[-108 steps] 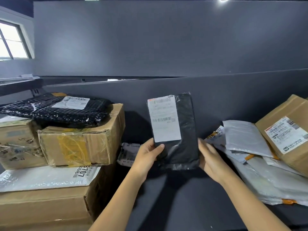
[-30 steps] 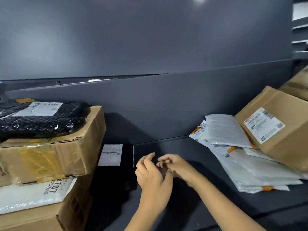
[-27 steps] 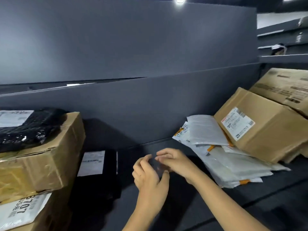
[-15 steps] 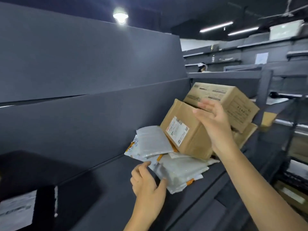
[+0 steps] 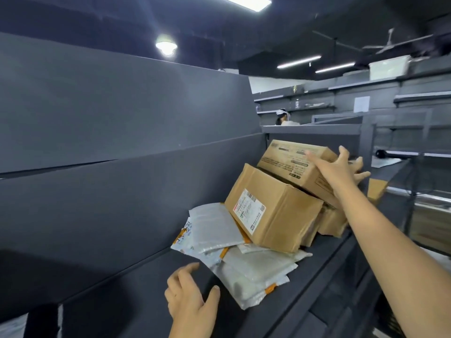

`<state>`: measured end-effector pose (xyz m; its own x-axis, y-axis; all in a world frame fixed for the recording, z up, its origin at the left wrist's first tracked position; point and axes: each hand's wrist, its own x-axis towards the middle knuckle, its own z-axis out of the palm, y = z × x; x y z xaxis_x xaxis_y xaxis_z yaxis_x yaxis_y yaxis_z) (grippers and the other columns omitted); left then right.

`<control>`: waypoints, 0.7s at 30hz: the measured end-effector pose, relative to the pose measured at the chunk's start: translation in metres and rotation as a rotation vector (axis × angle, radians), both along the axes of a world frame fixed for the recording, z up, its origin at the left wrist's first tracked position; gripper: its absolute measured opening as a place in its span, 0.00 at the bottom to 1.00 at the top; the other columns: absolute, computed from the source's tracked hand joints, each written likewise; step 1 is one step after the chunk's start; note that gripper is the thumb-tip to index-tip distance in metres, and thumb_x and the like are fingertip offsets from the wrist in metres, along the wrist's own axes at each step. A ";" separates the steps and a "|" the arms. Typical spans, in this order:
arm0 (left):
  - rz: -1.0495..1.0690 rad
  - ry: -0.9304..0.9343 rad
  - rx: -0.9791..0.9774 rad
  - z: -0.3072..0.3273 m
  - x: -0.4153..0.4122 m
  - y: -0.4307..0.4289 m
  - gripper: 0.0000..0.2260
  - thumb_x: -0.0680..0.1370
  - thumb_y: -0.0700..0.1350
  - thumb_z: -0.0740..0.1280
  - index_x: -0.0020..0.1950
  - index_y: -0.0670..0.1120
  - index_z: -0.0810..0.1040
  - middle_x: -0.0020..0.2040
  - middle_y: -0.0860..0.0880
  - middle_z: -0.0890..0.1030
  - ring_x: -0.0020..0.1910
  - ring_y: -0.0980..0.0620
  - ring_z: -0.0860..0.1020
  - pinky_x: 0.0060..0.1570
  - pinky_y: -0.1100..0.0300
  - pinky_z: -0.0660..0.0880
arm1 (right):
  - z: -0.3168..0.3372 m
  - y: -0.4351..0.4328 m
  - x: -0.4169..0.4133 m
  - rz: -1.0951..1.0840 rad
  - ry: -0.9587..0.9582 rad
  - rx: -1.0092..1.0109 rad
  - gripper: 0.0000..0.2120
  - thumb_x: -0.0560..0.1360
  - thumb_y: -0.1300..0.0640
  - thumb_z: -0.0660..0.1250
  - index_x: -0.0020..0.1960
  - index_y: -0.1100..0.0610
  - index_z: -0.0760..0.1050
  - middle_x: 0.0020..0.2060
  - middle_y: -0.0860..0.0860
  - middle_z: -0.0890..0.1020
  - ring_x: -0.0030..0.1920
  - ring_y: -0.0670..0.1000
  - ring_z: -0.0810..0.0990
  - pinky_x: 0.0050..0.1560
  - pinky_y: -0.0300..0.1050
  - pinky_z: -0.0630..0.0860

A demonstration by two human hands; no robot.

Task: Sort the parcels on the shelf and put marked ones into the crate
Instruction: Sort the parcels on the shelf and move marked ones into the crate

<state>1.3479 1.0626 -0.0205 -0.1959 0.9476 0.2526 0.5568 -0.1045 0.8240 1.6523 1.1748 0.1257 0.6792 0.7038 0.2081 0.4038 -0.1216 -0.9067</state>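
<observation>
Stretching away to the right, the shelf [image 5: 324,272] is carrying the pile to be sorted. The top box [image 5: 290,159] is lying tilted on the lower box [image 5: 275,215], which is itself leaning on the mailers [image 5: 251,272]. No crate is showing in this view.

The step in hand is looking like taking the top box down to check it for a mark. Doing it well is going to mean lifting that box clear rather than dragging it. It is resting on a slope, and the lower box is probably sitting loosely, so a pull toward the edge is risking both boxes tipping off the shelf. For a box this wide, a hold on the near end with the other hand coming in under the far side is looking safer.

The right hand [image 5: 341,167] is reaching out with the arm stretched long. Its palm is lying against the top box's near end, with the fingers spread and straight, not curled round it. The left hand [image 5: 190,298] is hovering low over the bare shelf just beside the mailers, fingers loose and holding nothing.
</observation>
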 end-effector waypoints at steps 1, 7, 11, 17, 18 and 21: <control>0.010 -0.004 -0.012 0.000 -0.003 0.001 0.23 0.74 0.41 0.69 0.65 0.51 0.65 0.66 0.48 0.60 0.62 0.48 0.60 0.65 0.54 0.59 | -0.003 0.005 0.004 0.003 -0.007 -0.034 0.49 0.63 0.26 0.65 0.76 0.42 0.49 0.77 0.54 0.42 0.75 0.65 0.35 0.70 0.71 0.46; -0.021 -0.029 -0.044 -0.002 -0.005 0.005 0.19 0.75 0.41 0.67 0.61 0.54 0.63 0.60 0.52 0.59 0.65 0.47 0.59 0.65 0.54 0.59 | -0.010 0.017 0.006 0.030 -0.038 -0.026 0.46 0.61 0.26 0.65 0.71 0.44 0.54 0.75 0.52 0.50 0.74 0.65 0.44 0.72 0.65 0.51; -0.182 -0.047 0.027 0.008 0.013 0.007 0.16 0.76 0.41 0.65 0.53 0.60 0.64 0.57 0.57 0.62 0.59 0.56 0.58 0.59 0.61 0.60 | -0.013 0.018 0.005 0.080 -0.050 0.039 0.36 0.64 0.33 0.70 0.64 0.45 0.58 0.69 0.52 0.57 0.71 0.63 0.53 0.69 0.63 0.61; -0.445 -0.156 0.131 0.058 0.061 0.021 0.11 0.78 0.42 0.62 0.56 0.58 0.68 0.56 0.62 0.68 0.57 0.65 0.68 0.49 0.71 0.68 | -0.016 0.004 0.002 0.084 -0.135 0.102 0.28 0.69 0.39 0.70 0.61 0.47 0.62 0.66 0.51 0.59 0.69 0.62 0.56 0.67 0.58 0.62; -0.475 -0.187 0.138 0.067 0.069 0.024 0.10 0.78 0.43 0.62 0.56 0.57 0.69 0.56 0.62 0.69 0.56 0.66 0.69 0.48 0.70 0.68 | -0.017 0.001 0.001 0.078 -0.147 0.103 0.28 0.69 0.40 0.70 0.61 0.47 0.62 0.65 0.51 0.59 0.69 0.62 0.56 0.67 0.58 0.61; -0.539 -0.270 0.107 0.094 0.091 0.035 0.10 0.79 0.45 0.62 0.60 0.54 0.70 0.58 0.61 0.71 0.57 0.67 0.70 0.45 0.72 0.69 | -0.023 -0.007 -0.001 0.051 -0.203 0.134 0.27 0.68 0.39 0.70 0.61 0.47 0.62 0.64 0.51 0.60 0.70 0.61 0.56 0.67 0.59 0.61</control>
